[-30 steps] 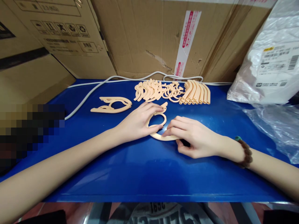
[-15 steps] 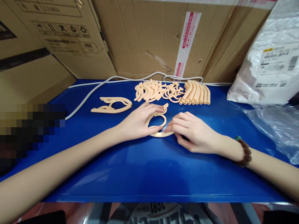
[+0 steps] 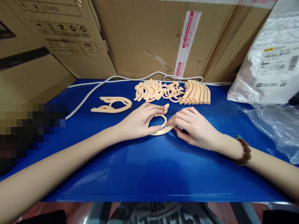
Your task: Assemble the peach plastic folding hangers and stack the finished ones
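My left hand (image 3: 137, 122) pinches a peach plastic hook ring (image 3: 157, 117) that lies on the blue table (image 3: 144, 168). My right hand (image 3: 195, 126) grips a curved peach arm piece (image 3: 163, 132), whose end meets the ring at my fingertips. Both hands are closed on these parts at the table's middle. Behind them lie a heap of hook pieces (image 3: 158, 91) and a row of stacked curved arms (image 3: 196, 92). An assembled peach hanger (image 3: 111, 105) rests to the left.
Cardboard boxes (image 3: 149, 37) wall off the back and left. A white cable (image 3: 93, 90) runs along the table's rear edge. Plastic bags (image 3: 268, 62) sit at the right. A beaded bracelet (image 3: 245, 152) is on my right wrist.
My right hand has slid up and left with the curved arm, bringing its end closer to the ring. My left hand has kept its place.
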Demonstrator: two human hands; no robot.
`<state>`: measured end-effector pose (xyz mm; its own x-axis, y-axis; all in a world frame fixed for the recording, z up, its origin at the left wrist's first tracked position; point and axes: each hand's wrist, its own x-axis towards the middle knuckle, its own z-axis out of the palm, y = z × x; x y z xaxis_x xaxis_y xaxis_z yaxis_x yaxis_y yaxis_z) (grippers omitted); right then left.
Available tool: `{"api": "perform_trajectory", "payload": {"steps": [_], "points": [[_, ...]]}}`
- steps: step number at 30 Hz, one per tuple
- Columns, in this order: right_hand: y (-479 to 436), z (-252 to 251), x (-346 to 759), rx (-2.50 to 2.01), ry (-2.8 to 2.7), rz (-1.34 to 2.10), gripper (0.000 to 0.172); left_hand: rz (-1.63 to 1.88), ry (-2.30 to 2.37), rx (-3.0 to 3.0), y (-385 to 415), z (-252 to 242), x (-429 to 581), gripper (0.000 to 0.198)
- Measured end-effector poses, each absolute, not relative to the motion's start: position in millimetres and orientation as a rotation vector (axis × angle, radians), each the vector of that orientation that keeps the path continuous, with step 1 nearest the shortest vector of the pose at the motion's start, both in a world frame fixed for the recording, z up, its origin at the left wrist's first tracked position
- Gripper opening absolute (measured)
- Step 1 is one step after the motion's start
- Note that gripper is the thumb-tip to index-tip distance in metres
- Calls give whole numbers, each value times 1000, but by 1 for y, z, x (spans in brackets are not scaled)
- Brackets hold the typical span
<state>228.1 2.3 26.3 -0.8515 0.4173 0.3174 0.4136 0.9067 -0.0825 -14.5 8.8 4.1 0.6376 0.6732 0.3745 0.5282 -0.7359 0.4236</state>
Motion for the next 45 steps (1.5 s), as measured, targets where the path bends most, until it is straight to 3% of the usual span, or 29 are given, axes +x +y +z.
{"api": "perform_trajectory", "payload": {"steps": [28,32,39,45], "points": [[7,23,231,-632,-2743,-138,26,710,987,2562,7,6,-15,35],[8,23,231,-625,-2740,-136,27,727,953,2516,11,4,-18,42],[9,23,233,-602,-2737,-173,27,807,925,2587,18,-3,-22,34],[11,24,233,-702,-2701,-297,24,682,916,2715,14,2,-21,33]]}}
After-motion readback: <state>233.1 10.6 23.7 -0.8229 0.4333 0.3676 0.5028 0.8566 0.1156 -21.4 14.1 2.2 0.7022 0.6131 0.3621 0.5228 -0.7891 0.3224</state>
